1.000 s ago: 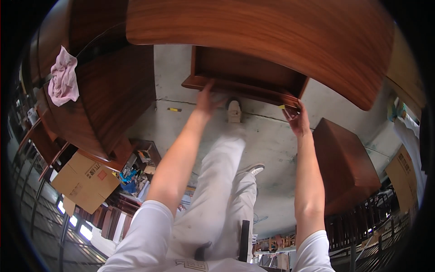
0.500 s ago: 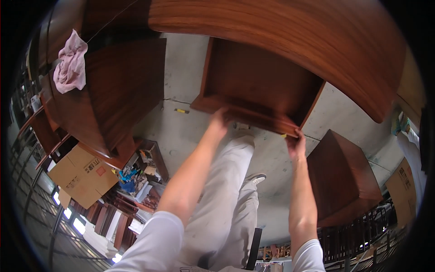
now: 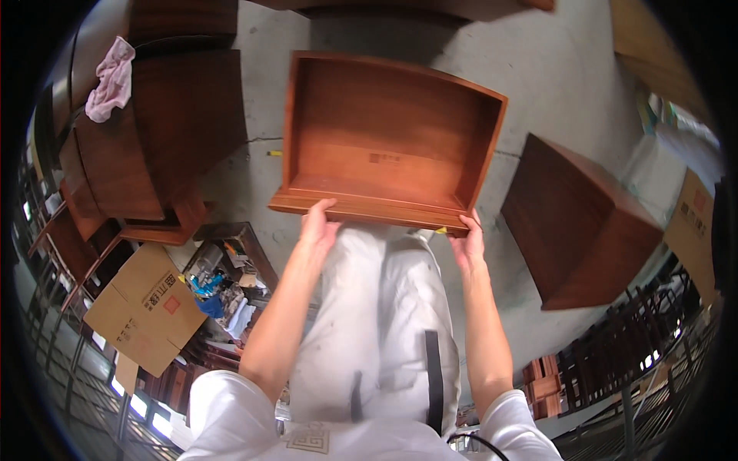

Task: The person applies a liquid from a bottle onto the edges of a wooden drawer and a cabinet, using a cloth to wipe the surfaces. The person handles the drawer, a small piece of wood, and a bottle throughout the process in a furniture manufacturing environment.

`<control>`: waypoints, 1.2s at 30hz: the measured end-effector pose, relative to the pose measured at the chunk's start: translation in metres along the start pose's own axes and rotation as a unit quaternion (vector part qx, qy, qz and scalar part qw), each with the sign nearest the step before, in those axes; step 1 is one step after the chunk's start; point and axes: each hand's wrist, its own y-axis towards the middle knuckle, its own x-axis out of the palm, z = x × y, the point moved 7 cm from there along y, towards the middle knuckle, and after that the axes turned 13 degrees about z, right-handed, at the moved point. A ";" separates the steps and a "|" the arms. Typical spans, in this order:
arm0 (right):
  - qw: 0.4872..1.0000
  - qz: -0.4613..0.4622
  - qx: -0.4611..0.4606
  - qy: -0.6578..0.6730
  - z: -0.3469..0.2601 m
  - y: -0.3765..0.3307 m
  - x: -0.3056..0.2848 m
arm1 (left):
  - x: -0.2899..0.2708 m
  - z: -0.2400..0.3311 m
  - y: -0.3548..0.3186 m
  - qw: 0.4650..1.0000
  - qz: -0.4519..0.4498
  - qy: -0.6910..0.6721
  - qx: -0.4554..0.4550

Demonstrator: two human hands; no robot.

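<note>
A reddish-brown wooden drawer (image 3: 384, 131) hangs before my legs, its open inside turned up toward me. Along its near edge runs the wider front board. My left hand (image 3: 319, 224) grips that board left of its middle, thumb on top and fingers underneath. Near the board's right end, my right hand (image 3: 467, 240) holds it the same way. A small yellow tag (image 3: 440, 230) shows under the board beside my right hand. The fingers below the board are mostly hidden.
Dark wooden cabinets (image 3: 188, 138) stand left, a pink cloth (image 3: 112, 81) on one. At right is another wooden cabinet (image 3: 580, 223). A cardboard box (image 3: 146, 307) and a crate of odds and ends (image 3: 231, 273) lie lower left. A curved wooden top (image 3: 415, 6) crosses the far edge.
The drawer has come out from beneath the curved wooden top and tilted so its whole inside shows. Both hands still hold its front board, now further left in view. The curved top has receded.
</note>
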 end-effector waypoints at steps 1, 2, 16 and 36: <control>1.000 -0.025 0.004 -0.003 0.004 -0.014 -0.021 | -0.014 -0.006 -0.020 1.000 -0.006 0.004 0.014; 0.999 -0.051 0.008 -0.007 0.007 -0.028 -0.042 | -0.030 -0.014 -0.044 1.000 -0.010 0.007 0.028; 0.879 -0.425 -0.144 -0.163 -0.021 -0.279 -0.233 | -0.307 -0.066 -0.391 0.997 -0.009 0.037 0.066; 0.897 -0.234 0.023 -0.374 0.144 -0.533 -0.298 | -0.551 0.013 -0.508 0.760 0.014 0.127 0.638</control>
